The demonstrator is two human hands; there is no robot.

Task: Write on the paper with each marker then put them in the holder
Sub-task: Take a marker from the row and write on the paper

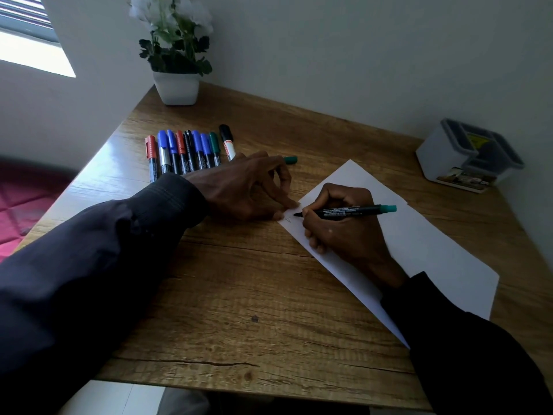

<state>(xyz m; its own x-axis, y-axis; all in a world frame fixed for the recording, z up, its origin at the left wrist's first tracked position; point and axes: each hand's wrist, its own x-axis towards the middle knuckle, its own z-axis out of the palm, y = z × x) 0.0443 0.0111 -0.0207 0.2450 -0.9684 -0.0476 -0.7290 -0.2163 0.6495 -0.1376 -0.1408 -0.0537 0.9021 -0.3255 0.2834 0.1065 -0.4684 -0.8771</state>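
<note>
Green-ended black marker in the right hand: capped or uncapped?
Uncapped: the green-ended black marker shows a bare tip on the white paper; a green cap lies on the wooden table.

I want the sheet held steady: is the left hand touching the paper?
Touching. The head view shows the left hand with its fingers resting on a corner of the paper.

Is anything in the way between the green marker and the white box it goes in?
No, nothing visible. The green marker, in the right hand, only has to cross the paper and bare table to reach the holder. The other markers lie off to the left.
</note>
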